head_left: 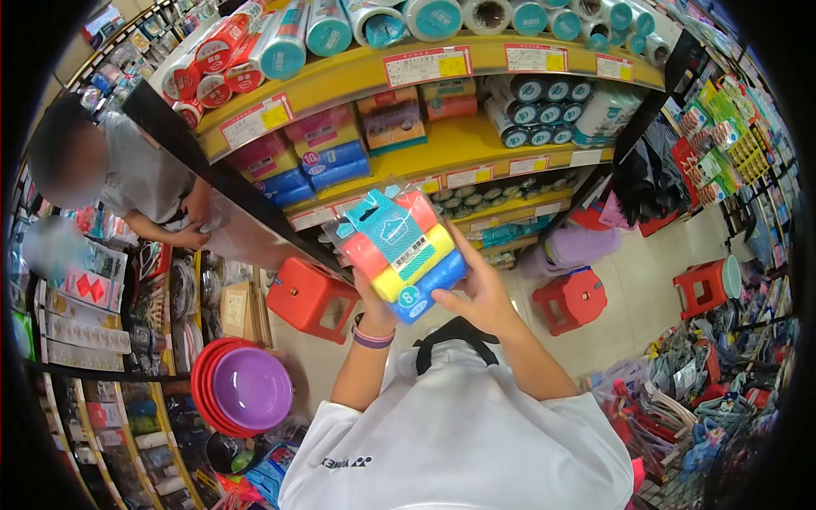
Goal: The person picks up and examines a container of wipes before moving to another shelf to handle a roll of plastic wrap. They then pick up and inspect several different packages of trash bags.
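Note:
A clear pack of red, yellow and blue rolls (399, 251) with a teal label is held between both hands, tilted, in front of the shelves. My left hand (375, 299) grips its lower left side, the fingers partly hidden behind it. On the right side, my right hand (483, 293) holds the pack with the thumb on the blue roll. Behind the pack are shelf edges with price tags (470, 176). Similar blue roll packs (336, 164) lie on the middle shelf to the upper left.
Wrapped rolls (327, 30) line the top shelf. Red stools (310, 297) (571, 300) stand on the floor left and right. A purple basin (252, 388) sits at lower left. Another person (153, 166) stands at the left, hands together.

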Demonstrator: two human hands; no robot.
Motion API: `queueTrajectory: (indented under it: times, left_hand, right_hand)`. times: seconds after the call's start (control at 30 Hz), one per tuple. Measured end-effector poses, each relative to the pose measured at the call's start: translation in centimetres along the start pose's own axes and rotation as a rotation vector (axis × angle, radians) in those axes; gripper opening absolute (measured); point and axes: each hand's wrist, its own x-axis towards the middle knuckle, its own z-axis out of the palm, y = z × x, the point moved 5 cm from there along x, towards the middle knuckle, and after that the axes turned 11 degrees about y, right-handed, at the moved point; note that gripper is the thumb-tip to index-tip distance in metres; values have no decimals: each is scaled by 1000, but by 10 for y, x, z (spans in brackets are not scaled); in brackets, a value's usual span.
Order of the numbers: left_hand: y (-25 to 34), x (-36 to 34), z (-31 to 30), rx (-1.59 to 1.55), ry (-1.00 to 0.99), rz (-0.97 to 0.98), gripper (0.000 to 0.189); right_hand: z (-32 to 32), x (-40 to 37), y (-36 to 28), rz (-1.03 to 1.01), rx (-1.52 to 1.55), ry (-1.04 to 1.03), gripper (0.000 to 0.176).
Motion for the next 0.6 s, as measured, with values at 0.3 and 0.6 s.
queueTrajectory:
  times: [0.3,0.6]
  left_hand:
    - [-29,7,-33,589,39,39,45]
    - [-49,6,-15,326,10,-182,42]
  right_hand:
    - [-53,-21,-19,-192,-14,178,72]
    - [-65,-40,-31,-387,-279,290,68]
